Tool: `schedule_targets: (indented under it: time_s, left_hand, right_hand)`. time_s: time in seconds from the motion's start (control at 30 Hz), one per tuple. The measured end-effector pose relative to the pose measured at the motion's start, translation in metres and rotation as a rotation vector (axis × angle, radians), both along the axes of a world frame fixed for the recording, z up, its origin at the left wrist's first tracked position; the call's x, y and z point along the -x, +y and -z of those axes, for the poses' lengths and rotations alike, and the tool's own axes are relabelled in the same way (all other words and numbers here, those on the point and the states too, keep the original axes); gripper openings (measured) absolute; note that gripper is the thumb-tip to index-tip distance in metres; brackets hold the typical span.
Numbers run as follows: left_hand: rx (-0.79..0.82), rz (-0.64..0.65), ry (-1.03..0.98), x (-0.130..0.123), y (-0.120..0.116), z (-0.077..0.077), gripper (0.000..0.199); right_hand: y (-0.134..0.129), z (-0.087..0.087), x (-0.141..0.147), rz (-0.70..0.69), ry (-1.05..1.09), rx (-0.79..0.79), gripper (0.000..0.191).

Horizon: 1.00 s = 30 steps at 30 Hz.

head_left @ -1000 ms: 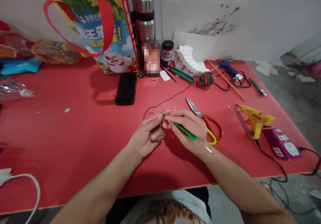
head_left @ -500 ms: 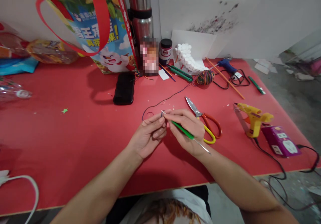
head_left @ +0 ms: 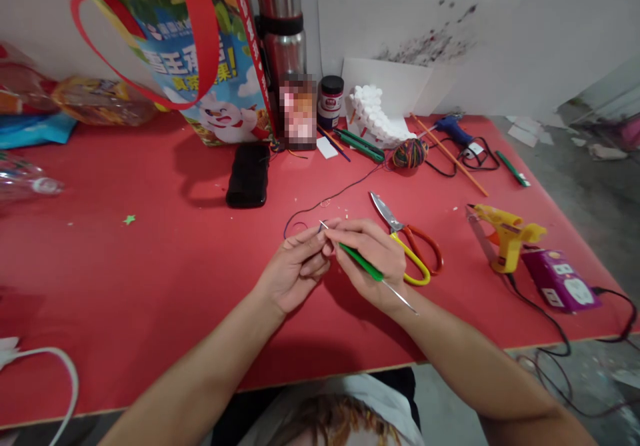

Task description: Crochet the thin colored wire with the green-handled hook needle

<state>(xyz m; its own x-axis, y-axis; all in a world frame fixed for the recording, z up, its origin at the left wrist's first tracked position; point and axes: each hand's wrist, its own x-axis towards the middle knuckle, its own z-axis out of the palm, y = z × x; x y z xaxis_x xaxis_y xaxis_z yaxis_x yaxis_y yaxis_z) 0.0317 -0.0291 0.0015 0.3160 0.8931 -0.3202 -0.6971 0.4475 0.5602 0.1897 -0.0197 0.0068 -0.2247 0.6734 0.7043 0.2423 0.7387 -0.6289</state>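
My right hand (head_left: 375, 256) is closed round the green grip of a crochet hook (head_left: 361, 262). Its metal shaft sticks out at both ends, one tip at my left fingertips. My left hand (head_left: 295, 266) pinches dark yarn (head_left: 324, 225) against that tip; the small bit of work there is mostly hidden by the fingers. From my hands the yarn curves over the table to a multicoloured yarn ball (head_left: 410, 154). Just right of my right hand lie scissors (head_left: 411, 243) with one orange and one yellow handle.
On the red table (head_left: 150, 299) are a black phone (head_left: 248, 176), a yellow glue gun (head_left: 510, 233), a purple power socket box (head_left: 560, 281), and a green cutter (head_left: 359, 145). A shopping bag (head_left: 230, 86), steel flask (head_left: 283, 39) and dark jar (head_left: 331, 103) stand at the back.
The hook's tip has shifted slightly left at my left fingertips, and my right hand has moved a little left with it. The left hand keeps its pinch.
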Motion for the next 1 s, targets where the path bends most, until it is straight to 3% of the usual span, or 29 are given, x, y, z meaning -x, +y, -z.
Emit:
schedule_targets:
  time_s: [0.1, 0.33, 0.57, 0.67, 0.83, 1.0]
  left_hand:
    - [-0.006, 0.012, 0.000, 0.001, 0.000, -0.001, 0.025]
    - [-0.024, 0.042, -0.014, 0.004, 0.001, -0.004, 0.010]
    - [-0.058, 0.045, 0.019, 0.007, 0.000, -0.005, 0.028]
    - [-0.065, 0.062, 0.012, 0.008, 0.000, -0.006, 0.028]
    - [-0.095, 0.077, 0.032, 0.009, -0.001, -0.006, 0.027]
    - [-0.084, 0.086, 0.058, 0.010, -0.002, -0.006, 0.032]
  right_hand:
    - [-0.001, -0.002, 0.001, -0.002, 0.000, -0.025, 0.031]
    - [0.000, 0.000, 0.000, 0.001, -0.013, 0.001, 0.029]
    - [0.000, -0.003, -0.003, -0.031, 0.060, 0.107, 0.025]
    - [0.002, 0.000, -0.005, -0.080, 0.179, 0.283, 0.021]
    - [0.008, 0.007, 0.002, -0.301, 0.631, 0.809, 0.007]
    - [0.013, 0.005, 0.005, -0.487, 0.856, 1.079, 0.018]
